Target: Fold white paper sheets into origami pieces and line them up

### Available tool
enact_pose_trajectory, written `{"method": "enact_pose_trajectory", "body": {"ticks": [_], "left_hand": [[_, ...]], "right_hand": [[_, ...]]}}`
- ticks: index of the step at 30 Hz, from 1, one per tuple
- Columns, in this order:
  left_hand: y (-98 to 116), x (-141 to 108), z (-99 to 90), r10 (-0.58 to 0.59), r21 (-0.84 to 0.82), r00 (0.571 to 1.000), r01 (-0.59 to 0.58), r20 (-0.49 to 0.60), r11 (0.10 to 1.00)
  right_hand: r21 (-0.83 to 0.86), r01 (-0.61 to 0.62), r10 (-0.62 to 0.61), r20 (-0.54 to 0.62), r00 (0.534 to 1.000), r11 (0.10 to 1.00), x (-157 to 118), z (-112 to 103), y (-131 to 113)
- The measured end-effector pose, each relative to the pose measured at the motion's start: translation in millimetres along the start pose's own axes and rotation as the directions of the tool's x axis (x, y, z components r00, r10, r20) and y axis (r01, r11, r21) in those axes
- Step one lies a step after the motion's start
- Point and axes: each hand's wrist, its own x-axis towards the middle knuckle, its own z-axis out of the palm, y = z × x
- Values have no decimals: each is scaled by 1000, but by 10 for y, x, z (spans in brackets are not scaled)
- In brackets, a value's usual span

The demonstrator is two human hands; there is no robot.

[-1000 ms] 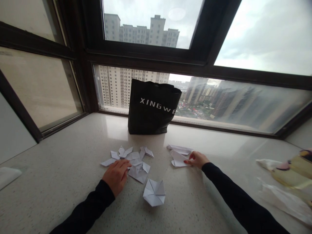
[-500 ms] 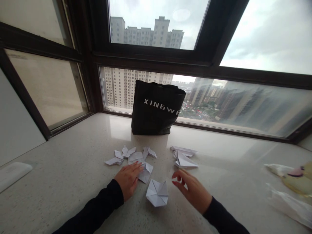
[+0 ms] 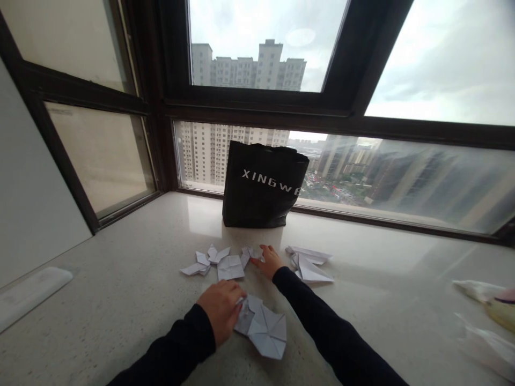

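Note:
My left hand (image 3: 222,310) is closed, with its fingertips on the edge of a creased, folded white paper (image 3: 243,320) low on the counter. Overlapping that sheet on its right lies a many-sided folded paper (image 3: 268,331) with creases meeting at its middle. Farther out, my right hand (image 3: 269,262) reaches over a small winged paper fold (image 3: 248,254). Thumb and forefinger are apart there, the thumb at the fold's right side, partly covering it. To the left of it rest a square folded paper (image 3: 230,267) and several pointed paper folds (image 3: 218,254).
Behind the papers stands a black bag (image 3: 263,187) with white lettering, close to the window. Long folded papers (image 3: 312,268) lie right of my right hand. A white flat object (image 3: 36,292) is at the left, and clear plastic packaging (image 3: 485,332) at the right edge.
My left hand has drawn its folded paper nearer, up against the many-sided one. My right hand has moved forward and left to the small winged fold. The view has shifted slightly.

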Motion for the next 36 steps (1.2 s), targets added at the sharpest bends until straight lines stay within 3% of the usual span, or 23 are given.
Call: {"method": "enact_pose_trajectory", "body": {"ticks": [3, 7, 10, 14, 17, 21, 22, 25, 27, 29, 32, 36], "left_hand": [[-280, 192, -183, -217, 95, 967, 230, -132, 969], [-753, 274, -235, -488, 98, 857, 507, -167, 857], [-1019, 234, -160, -547, 39, 830, 553, -108, 832], [-1152, 203, -153, -531, -97, 846, 525, -49, 846], [-1080, 205, -255, -461, -257, 887, 441, -23, 860], [-766, 196, -385, -289, -522, 955, 278, 63, 806], [-657, 191, -399, -222, -609, 970, 233, 94, 758], [-316, 168, -383, 10, -885, 989, 125, 145, 448], [-121, 147, -334, 101, -950, 983, 118, 153, 288], [22, 123, -268, 168, -966, 970, 139, 178, 219], [134, 85, -166, 235, -961, 945, 181, 229, 209], [170, 55, -70, 181, -943, 961, 149, 209, 297]], "right_hand": [[31, -66, 66, -9, 998, 997, 128, 107, -9], [106, -88, 91, -27, 995, 990, 91, 83, 59], [204, -59, 66, -29, 997, 977, -50, 16, 105], [387, 16, -21, 8, 1000, 922, -347, -115, 90], [489, 58, -79, 21, 997, 870, -602, -257, 44], [657, 28, -107, 80, 991, 754, -908, -430, -27], [714, -6, -106, 112, 988, 700, -975, -461, -44], [799, -75, -94, 162, 982, 597, -1151, -545, -89], [726, -47, -69, 129, 989, 686, -1249, -617, -111], [552, 19, -64, 62, 996, 833, -1329, -706, -127], [340, 96, -105, 8, 994, 936, -1414, -831, -135], [334, 73, -76, -4, 997, 940, -1461, -922, -89]]}}
